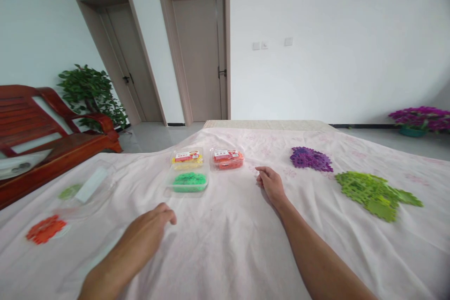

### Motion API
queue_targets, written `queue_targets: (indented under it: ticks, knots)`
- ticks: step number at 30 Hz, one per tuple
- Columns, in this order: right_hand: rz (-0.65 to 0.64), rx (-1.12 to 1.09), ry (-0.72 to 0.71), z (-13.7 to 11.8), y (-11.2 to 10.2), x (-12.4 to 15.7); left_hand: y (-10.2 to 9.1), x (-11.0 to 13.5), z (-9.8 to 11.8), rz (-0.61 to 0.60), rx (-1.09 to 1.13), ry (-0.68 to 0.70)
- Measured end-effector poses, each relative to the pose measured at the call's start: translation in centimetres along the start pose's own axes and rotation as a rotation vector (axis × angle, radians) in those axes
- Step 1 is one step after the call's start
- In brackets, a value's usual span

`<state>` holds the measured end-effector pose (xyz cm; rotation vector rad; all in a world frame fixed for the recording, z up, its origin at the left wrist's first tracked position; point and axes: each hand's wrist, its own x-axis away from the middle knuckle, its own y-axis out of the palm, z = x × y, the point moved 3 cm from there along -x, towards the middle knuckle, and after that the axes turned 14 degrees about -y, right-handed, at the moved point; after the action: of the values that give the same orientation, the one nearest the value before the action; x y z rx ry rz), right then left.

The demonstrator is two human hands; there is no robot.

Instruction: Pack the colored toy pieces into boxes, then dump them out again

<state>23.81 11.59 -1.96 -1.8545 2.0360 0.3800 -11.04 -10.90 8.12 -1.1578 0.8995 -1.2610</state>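
My left hand [151, 225] is over the pink-white cloth, in front of a clear tray of green pieces [190, 182]. Its back faces me, and most of its fingers are hidden underneath. My right hand [272, 186] rests near the middle of the cloth with fingers curled in, and nothing shows in it. Just left of it stands a clear plastic box of orange-red pieces [228, 159] with a printed label. Behind the green tray is a similar labelled box of yellow pieces [187, 158]. Neither hand touches these containers.
Purple openwork pieces [311, 158] and a lime-green pile [378, 192] lie on the right. At left are loose orange-red pieces [45, 228] and clear packaging [92, 186]. A wooden bench [70, 138] stands beyond the left edge of the cloth [239, 253].
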Motion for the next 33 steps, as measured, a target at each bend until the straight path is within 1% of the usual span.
queue_targets:
  ticks: [2,3,5,7,8,9,10,11,12,13,14,15,16,17,18,19,20,22,23,25,27,28,30,32,33]
  knots:
    - [0.0,-0.021,0.012,-0.1,0.1,0.0,-0.2,0.7,5.5,-0.037,-0.005,0.138]
    - [0.001,-0.032,0.017,-0.2,0.1,0.1,-0.3,1.1,7.9,-0.063,-0.015,0.204]
    - [0.006,-0.048,0.024,-0.4,0.1,0.1,-0.5,1.8,11.7,-0.073,-0.029,0.342]
    - [0.013,-0.055,0.026,-0.5,0.1,0.2,-0.8,2.3,14.1,-0.07,-0.013,0.491]
    - [0.014,-0.055,0.024,-0.6,0.1,0.2,-1.1,2.3,14.7,-0.065,0.01,0.553]
    - [0.015,-0.051,0.021,-0.7,0.1,0.2,-1.5,2.0,14.8,-0.044,0.045,0.596]
    - [0.015,-0.044,0.015,-0.7,0.0,0.2,-1.9,1.4,14.4,-0.004,0.087,0.614]
    - [0.012,-0.033,0.009,-0.8,0.0,0.3,-2.5,0.5,13.4,0.066,0.136,0.603]
    - [0.011,-0.021,0.003,-0.9,0.0,0.3,-3.2,-0.6,11.9,0.163,0.177,0.547]
    - [0.011,-0.013,0.0,-1.1,0.0,0.3,-3.9,-2.0,9.8,0.29,0.2,0.456]
    - [0.012,-0.009,-0.001,-1.2,0.0,0.4,-4.6,-3.4,7.3,0.423,0.196,0.322]
    - [0.013,-0.01,0.001,-1.3,0.0,0.4,-5.2,-4.7,4.4,0.53,0.151,0.162]
    - [0.014,-0.016,0.005,-1.4,0.0,0.4,-5.5,-5.8,1.4,0.603,0.068,-0.021]
    - [0.018,-0.022,0.011,-1.5,0.1,0.5,-5.8,-6.8,-1.7,0.642,-0.038,-0.218]
    - [0.02,-0.026,0.016,-1.5,0.1,0.5,-6.0,-7.4,-4.7,0.652,-0.136,-0.39]
    - [0.019,-0.024,0.02,-1.6,0.1,0.5,-6.0,-7.8,-7.5,0.646,-0.223,-0.517]
    - [0.019,-0.019,0.021,-1.5,0.1,0.4,-5.9,-8.0,-10.0,0.611,-0.295,-0.612]
    - [0.014,-0.013,0.022,-1.4,0.1,0.4,-5.6,-8.0,-14.1,0.531,-0.384,-0.734]
    - [0.011,-0.013,0.02,-1.2,0.1,0.3,-5.3,-8.0,-15.7,0.496,-0.417,-0.765]
    - [0.008,-0.026,0.017,-0.9,0.1,0.3,-4.8,-7.8,-18.2,0.422,-0.448,-0.832]
    - [0.006,-0.032,0.017,-0.6,0.1,0.3,-4.3,-7.7,-19.8,0.321,-0.443,-0.851]
    - [0.006,-0.028,0.018,-0.5,0.1,0.3,-4.0,-7.7,-20.2,0.277,-0.433,-0.858]
    - [0.0,-0.007,0.012,-0.3,0.0,0.3,-3.8,-7.7,-20.3,0.233,-0.4,-0.861]
    - [-0.015,0.029,-0.01,-0.3,0.0,0.3,-3.6,-7.7,-19.2,0.236,-0.348,-0.845]
    - [-0.025,0.05,-0.026,-0.4,0.0,0.3,-3.5,-7.7,-18.3,0.249,-0.317,-0.823]
